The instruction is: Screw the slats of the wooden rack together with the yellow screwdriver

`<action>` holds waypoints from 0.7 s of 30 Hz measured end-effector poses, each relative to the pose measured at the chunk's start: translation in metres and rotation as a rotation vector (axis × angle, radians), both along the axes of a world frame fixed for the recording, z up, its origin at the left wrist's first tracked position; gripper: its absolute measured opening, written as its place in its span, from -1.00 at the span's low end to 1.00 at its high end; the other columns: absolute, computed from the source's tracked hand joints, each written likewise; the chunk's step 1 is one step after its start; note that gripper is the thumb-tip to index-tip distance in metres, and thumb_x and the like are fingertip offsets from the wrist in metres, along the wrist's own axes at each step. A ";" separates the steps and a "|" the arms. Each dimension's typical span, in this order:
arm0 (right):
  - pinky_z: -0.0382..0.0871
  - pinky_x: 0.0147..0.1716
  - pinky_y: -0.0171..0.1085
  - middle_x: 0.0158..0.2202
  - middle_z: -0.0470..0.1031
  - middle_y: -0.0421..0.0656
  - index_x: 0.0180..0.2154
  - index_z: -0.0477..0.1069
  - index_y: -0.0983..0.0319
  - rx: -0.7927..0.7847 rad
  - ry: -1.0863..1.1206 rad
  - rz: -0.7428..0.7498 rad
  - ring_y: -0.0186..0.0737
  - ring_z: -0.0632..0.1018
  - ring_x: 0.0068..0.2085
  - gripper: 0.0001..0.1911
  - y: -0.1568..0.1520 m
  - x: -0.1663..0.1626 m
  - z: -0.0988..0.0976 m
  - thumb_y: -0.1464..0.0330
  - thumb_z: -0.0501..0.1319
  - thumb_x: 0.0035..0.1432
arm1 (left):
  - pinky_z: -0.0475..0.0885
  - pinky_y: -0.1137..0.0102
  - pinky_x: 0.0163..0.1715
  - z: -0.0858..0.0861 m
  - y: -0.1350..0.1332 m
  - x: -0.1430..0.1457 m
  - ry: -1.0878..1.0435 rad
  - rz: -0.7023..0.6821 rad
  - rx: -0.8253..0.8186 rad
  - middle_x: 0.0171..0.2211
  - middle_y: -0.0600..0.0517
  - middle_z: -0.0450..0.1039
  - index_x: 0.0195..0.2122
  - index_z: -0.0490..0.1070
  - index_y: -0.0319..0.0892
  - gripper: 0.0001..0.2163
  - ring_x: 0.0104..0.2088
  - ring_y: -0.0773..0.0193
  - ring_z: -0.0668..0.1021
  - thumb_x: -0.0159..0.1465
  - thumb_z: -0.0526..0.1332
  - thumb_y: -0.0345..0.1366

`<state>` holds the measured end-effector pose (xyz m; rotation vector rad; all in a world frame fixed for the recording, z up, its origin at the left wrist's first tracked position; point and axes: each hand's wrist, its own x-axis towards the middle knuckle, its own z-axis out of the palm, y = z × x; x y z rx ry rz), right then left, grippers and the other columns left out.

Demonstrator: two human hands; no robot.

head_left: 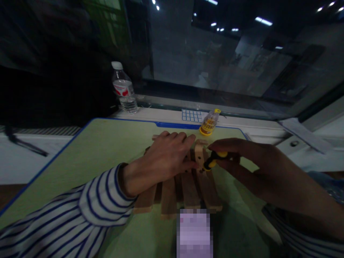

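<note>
The largest thing is the pale green worktop (pixel 107 143) with a blue edge, and on it lies the slatted wooden piece (pixel 168 197), which I take as the landmark. Over its far part rests the left hand (pixel 168 154), closed on the wood, with the thumb stretched toward the right side. Just to the right of the wooden piece is the right hand (pixel 264 161), its fingers clamped on a small tool. The water bottle (pixel 124 89) stands beyond the wooden piece and to its left, on the sill. The clear case with yellow ends (pixel 209 123) is behind the wooden piece, slightly to the right. At the right part of the wooden piece rises a curved wooden block (pixel 199 152) with a dark hole. The smallest is the black and yellow tool (pixel 212 161), probably a screwdriver, beside this block; whether its tip touches a screw, I cannot tell. If the tip slips, because it is held slanted, it could hit the near thumb. If the left hand presses too weakly, the wooden piece could turn.
</note>
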<state>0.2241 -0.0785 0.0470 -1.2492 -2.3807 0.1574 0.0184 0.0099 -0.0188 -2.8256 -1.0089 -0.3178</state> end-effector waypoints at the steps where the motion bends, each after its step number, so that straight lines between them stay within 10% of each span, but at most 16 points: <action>1: 0.46 -0.16 -0.45 -0.08 0.56 -0.25 0.03 0.33 0.09 -0.005 0.008 0.002 -0.39 0.59 -0.16 -0.70 0.000 0.000 0.000 0.41 0.13 0.27 | 0.34 0.12 -0.19 0.000 0.000 0.000 -0.001 -0.004 0.003 -0.08 -0.10 0.44 0.12 0.19 -0.20 -0.40 -0.12 -0.03 0.50 0.23 0.13 0.15; 21: 0.43 -0.33 -0.42 -0.24 0.53 -0.28 -0.07 0.32 0.10 -0.001 0.003 0.013 -0.40 0.55 -0.33 -0.79 0.001 0.001 0.001 0.32 0.18 0.24 | 0.33 0.17 -0.21 0.001 -0.001 -0.001 0.002 -0.010 0.004 -0.11 -0.09 0.44 0.13 0.19 -0.18 -0.41 -0.14 0.01 0.50 0.24 0.10 0.16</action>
